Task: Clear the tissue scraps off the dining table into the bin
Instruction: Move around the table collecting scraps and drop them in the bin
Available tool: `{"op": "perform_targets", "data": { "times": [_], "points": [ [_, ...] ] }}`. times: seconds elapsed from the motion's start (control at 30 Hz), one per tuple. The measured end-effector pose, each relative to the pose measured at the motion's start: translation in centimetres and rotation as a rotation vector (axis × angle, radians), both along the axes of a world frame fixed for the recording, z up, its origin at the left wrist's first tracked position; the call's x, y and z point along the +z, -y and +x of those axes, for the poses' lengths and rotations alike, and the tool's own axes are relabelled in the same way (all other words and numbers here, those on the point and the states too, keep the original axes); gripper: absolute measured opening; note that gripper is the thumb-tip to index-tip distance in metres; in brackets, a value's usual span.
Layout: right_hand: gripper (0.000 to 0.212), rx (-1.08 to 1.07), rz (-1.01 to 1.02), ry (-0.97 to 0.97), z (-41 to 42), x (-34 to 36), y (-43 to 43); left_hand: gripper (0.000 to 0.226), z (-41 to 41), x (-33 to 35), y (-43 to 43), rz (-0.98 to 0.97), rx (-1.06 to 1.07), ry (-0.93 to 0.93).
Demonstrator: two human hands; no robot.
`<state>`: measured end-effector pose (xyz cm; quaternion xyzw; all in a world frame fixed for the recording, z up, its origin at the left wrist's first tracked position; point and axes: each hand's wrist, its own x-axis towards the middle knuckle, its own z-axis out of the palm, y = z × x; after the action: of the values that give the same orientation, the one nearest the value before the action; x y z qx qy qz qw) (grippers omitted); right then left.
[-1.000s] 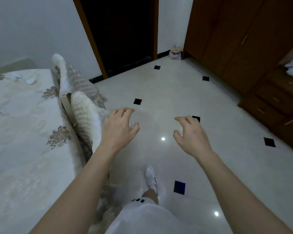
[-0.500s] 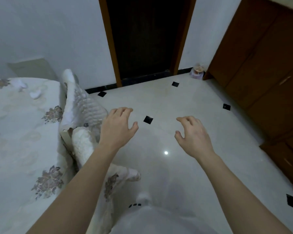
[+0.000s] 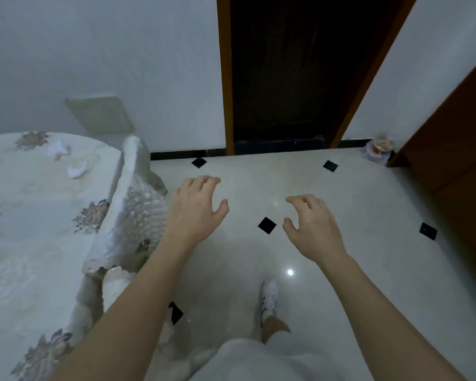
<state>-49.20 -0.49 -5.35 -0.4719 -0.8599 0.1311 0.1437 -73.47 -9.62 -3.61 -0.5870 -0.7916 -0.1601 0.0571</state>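
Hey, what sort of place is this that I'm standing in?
Probably a dining room in a home: a table under a floral cloth with tissue scraps on it, a chair in a quilted cover beside it, and a tiled floor running to a dark doorway.

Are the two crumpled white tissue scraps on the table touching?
Apart. Head view shows tablecloth between the upper white tissue scrap and the lower scrap.

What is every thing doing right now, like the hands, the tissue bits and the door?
Left hand: open, holding nothing, over the floor.
Right hand: open, holding nothing.
Tissue scraps: two, crumpled, lying on the table.
Table: covered with a flowered cloth.
Doorway: dark, cannot tell if open or shut.
Small tub: upright by the wall, too blurry to see inside.
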Motion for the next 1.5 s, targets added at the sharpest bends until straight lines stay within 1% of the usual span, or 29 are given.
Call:
{"op": "perform_targets", "data": {
  "times": [0.23, 0.33, 0.47, 0.63, 0.83, 0.97, 1.13, 1.27, 1.5],
  "points": [
    [0.043, 0.115, -0.019, -0.018, -4.7, 1.5, -15.1, 0.051, -3.4, 2.2, -11.8, 0.002, 0.151, -0.001],
    [0.042, 0.19, -0.005, -0.02, -7.5, 1.9, -19.6, 0.05, -4.7, 2.6, -14.4, 0.004, 0.211, 0.01],
    [0.042, 0.293, -0.025, -0.036, -11.7, 2.2, -23.3, 0.052, -6.8, 2.5, -16.3, -0.006, 0.315, 0.003],
    [0.043, 0.411, -0.06, -0.025, -17.8, 1.2, -26.8, 0.051, -10.7, 1.8, -18.0, -0.014, 0.422, 0.021],
    [0.042, 0.518, -0.064, -0.011, -26.4, -0.4, -30.5, 0.049, -17.6, 0.7, -19.9, -0.02, 0.519, 0.022],
    [0.043, 0.587, -0.035, 0.012, -34.4, -0.8, -33.2, 0.05, -24.7, -0.1, -22.3, -0.007, 0.611, 0.052],
    [0.044, 0.695, -0.014, 0.064, -46.3, 0.3, -36.4, 0.046, -34.0, -0.2, -24.8, 0.019, 0.712, 0.115],
    [0.043, 0.754, -0.011, 0.04, -55.1, 1.3, -37.6, 0.045, -40.8, -0.1, -25.2, 0.032, 0.781, 0.126],
    [0.042, 0.898, -0.06, 0.059, -65.7, 0.4, -37.3, 0.047, -48.5, -0.7, -24.2, 0.044, 0.906, 0.165]
  ]
}}
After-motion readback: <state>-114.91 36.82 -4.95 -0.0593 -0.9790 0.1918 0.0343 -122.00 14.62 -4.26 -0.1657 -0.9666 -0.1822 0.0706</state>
